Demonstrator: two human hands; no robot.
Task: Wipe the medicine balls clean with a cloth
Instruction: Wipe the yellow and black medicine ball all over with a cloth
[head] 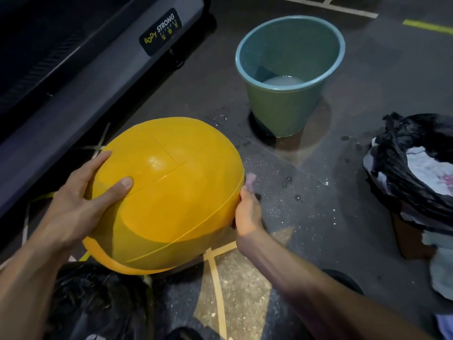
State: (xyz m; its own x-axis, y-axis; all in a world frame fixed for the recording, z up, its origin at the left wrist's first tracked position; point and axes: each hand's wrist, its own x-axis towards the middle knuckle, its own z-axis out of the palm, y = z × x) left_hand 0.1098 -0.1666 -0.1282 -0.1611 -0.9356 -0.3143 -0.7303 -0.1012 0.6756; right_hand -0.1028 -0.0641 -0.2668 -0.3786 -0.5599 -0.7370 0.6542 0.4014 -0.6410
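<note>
Head view: everything below is seen looking down at both hands.
Left hand (81,202): laid flat on the upper left side of the ball, fingers spread and straight, the thumb pressed against a seam.
Right hand (247,212): curled against the ball's right edge, with a small pale pink cloth (251,179) pinched in the fingers; the cloth is blurred.
Medicine ball (171,204): yellow, smooth and slightly glossy, divided by thin raised seams; it is held between the two hands, low over the floor.
Floor (306,217): dark, speckled and wet in patches, marked with tan tape lines.
Bucket (284,111): round green plastic, tapered, set beyond the ball, cloudy water seen at the bottom.
Black bag (402,163): crinkled plastic at the right, white cloth inside.
Machine base (73,77): grey, labelled "BODY STRONG", at the upper left.
</note>
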